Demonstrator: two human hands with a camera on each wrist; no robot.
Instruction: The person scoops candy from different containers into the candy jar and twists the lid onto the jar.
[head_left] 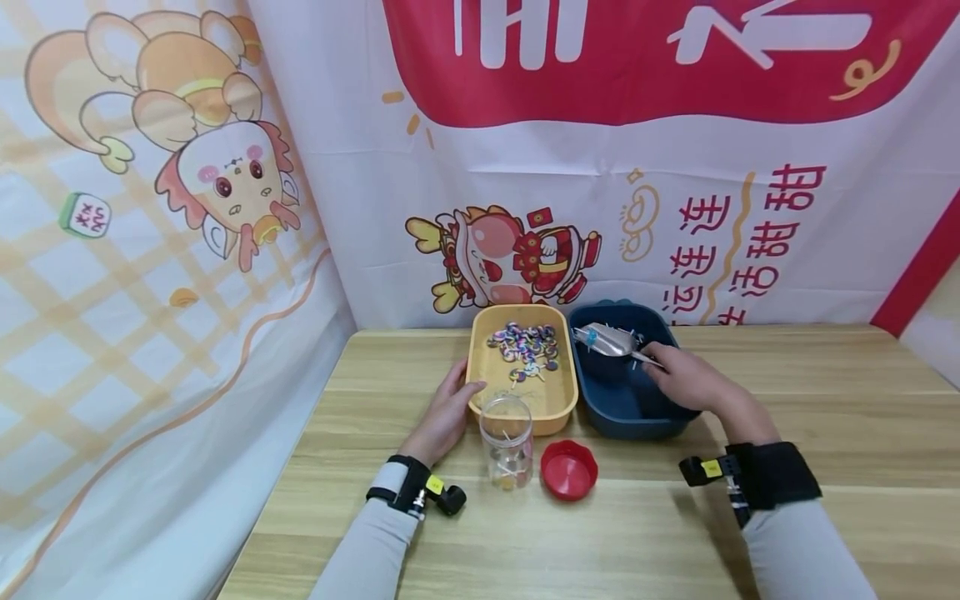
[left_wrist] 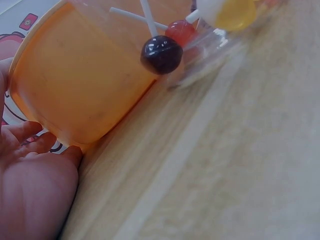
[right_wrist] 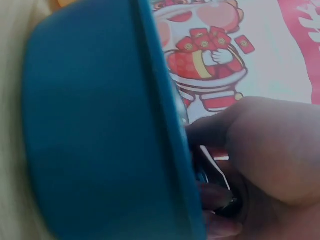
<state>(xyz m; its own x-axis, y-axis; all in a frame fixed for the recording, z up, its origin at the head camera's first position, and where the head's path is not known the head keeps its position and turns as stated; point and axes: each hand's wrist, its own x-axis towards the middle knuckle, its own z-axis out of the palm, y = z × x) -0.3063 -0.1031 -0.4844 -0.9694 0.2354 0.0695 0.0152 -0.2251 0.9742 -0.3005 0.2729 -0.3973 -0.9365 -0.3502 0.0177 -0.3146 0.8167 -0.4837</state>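
My left hand (head_left: 447, 410) holds the left side of a yellow plastic bin (head_left: 551, 427), thumb over the rim and fingers outside. Wrapped lollipops (head_left: 523, 342) lie in the bin's far half. In my right hand (head_left: 693, 382) is the handle of a metal scoop (head_left: 609, 340), which sits over the far part of a dark blue bin (head_left: 636, 428). A blue item lies at the scoop's front end, along with white sticks. The left wrist view shows a dark lollipop (left_wrist: 161, 55) and a red one (left_wrist: 181, 33) inside a clear jar.
The clear jar (head_left: 507, 450) stands uncapped before the yellow bin, with a few lollipops low inside. A red scalloped lid (head_left: 568, 472) lies to its right on the wooden table (head_left: 630, 542). A printed cloth (head_left: 360, 208) hangs right behind the bins.
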